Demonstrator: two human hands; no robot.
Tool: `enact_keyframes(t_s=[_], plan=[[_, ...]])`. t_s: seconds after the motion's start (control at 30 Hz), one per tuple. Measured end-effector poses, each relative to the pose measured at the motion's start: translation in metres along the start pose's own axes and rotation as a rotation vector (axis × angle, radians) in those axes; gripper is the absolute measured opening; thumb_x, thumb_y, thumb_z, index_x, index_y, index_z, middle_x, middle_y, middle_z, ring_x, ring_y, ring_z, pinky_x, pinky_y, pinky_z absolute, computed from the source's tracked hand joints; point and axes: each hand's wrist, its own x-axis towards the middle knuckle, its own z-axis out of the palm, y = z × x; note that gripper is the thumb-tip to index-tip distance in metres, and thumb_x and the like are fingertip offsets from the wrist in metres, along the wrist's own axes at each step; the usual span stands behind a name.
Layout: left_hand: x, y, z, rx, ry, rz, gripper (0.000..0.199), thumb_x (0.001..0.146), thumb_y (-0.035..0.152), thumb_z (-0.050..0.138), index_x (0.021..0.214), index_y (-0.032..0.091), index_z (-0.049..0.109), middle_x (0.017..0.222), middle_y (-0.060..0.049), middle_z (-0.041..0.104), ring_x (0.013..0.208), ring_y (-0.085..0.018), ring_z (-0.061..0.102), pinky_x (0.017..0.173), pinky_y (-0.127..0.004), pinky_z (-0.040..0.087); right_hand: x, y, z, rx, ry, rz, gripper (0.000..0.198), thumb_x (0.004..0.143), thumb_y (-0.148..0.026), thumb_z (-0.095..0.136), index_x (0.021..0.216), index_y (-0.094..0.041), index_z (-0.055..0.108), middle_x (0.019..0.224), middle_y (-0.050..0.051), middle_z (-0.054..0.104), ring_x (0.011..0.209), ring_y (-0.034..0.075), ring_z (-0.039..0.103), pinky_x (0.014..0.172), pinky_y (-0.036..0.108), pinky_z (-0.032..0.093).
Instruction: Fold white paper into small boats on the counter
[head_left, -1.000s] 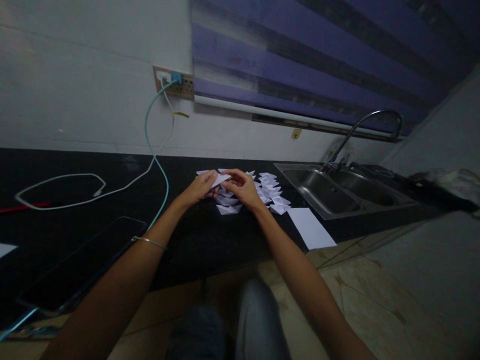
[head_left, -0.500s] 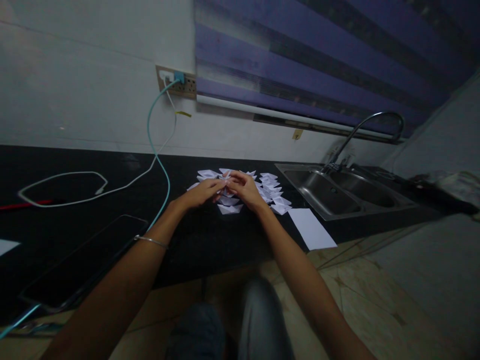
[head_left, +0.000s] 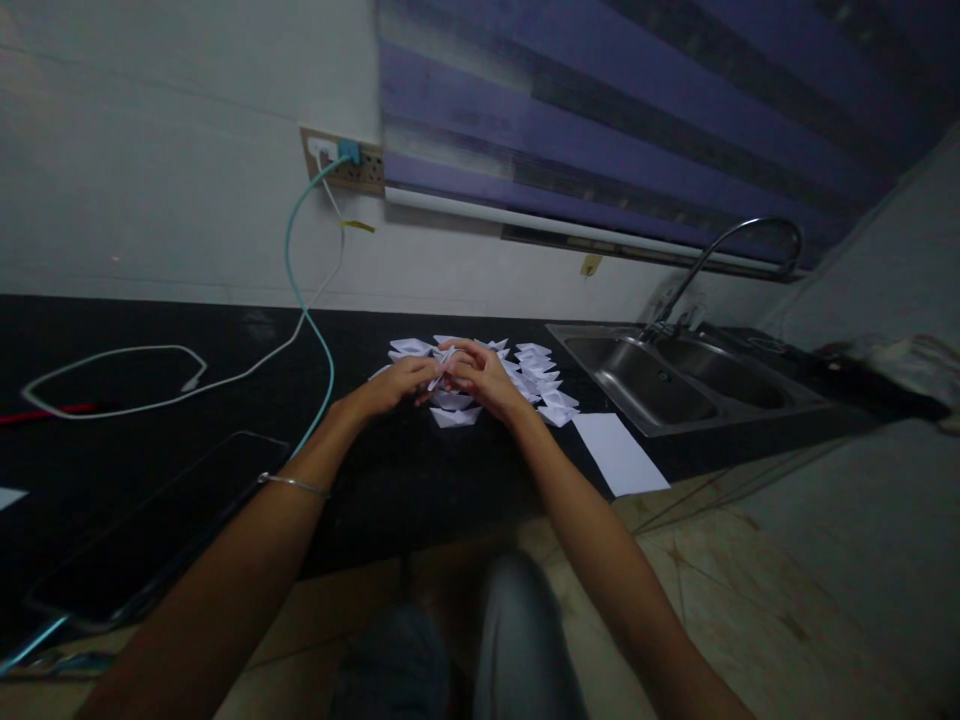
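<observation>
Between my two hands is a piece of folded white paper, partly hidden by the fingers. My left hand is closed on its left side, with thumb and fingers pinching it. From the right, my right hand curls its fingers round the same paper. Several folded paper boats lie in rows on the black counter behind and to the right of the hands. One paper boat sits just in front of them.
A flat white sheet lies right of the boats, before a double steel sink with a curved faucet. On the left are a dark phone, a white cable and a teal cable running to a wall socket.
My hands have parted slightly, and more of the folded paper shows between them. The whole view has shifted a little; the boats and other things stay in place.
</observation>
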Motion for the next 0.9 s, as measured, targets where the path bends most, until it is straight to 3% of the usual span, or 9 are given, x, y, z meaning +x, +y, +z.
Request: enact_keyframes(t_s=[0.17,0.33,0.47,0.67,0.9], plan=[[0.000,0.004,-0.005,0.333,0.123,0.077,0.032,0.093,0.042,0.048,0.093,0.017,0.069,0.078,-0.004,0.068,0.069,-0.018,0.059,0.063,-0.027,0.045,0.000,0.006,0.007,-0.513,0.180,-0.251,0.031,0.076,-0.021,0.063,0.106,-0.022,0.059,0.074,-0.003,0.056,0.068,0.014,0.057,0.063,0.027,0.047],[0.006,0.006,-0.001,0.521,0.330,0.075,0.034,0.088,0.026,0.054,0.119,0.020,0.065,0.085,-0.006,0.072,0.072,-0.019,0.064,0.065,-0.028,0.046,-0.004,0.005,0.013,-0.790,0.218,-0.286,0.034,0.079,-0.019,0.058,0.112,-0.021,0.051,0.076,-0.002,0.058,0.064,0.014,0.055,0.062,0.027,0.044],[0.010,0.005,0.006,0.543,0.392,0.111,0.028,0.081,0.017,0.055,0.105,0.017,0.070,0.087,-0.008,0.074,0.073,-0.019,0.066,0.069,-0.030,0.049,-0.002,0.008,0.015,-0.863,0.297,-0.263,0.032,0.078,-0.018,0.055,0.109,-0.021,0.047,0.073,-0.003,0.056,0.063,0.015,0.054,0.062,0.027,0.041],[0.011,0.008,0.017,0.529,0.452,0.168,0.021,0.080,0.015,0.055,0.095,0.016,0.070,0.088,-0.008,0.075,0.079,-0.019,0.068,0.075,-0.030,0.051,0.003,0.020,0.018,-0.829,0.429,-0.084,0.024,0.079,-0.029,0.059,0.098,-0.024,0.046,0.065,-0.005,0.056,0.061,0.017,0.056,0.058,0.027,0.039],[0.012,0.010,0.015,0.462,0.473,0.129,0.024,0.079,0.018,0.059,0.101,0.017,0.070,0.078,-0.004,0.074,0.070,-0.017,0.068,0.067,-0.026,0.051,0.005,0.019,0.016,-0.746,0.409,-0.223,0.018,0.081,-0.022,0.055,0.097,-0.023,0.048,0.068,-0.005,0.056,0.061,0.014,0.056,0.063,0.026,0.043]])
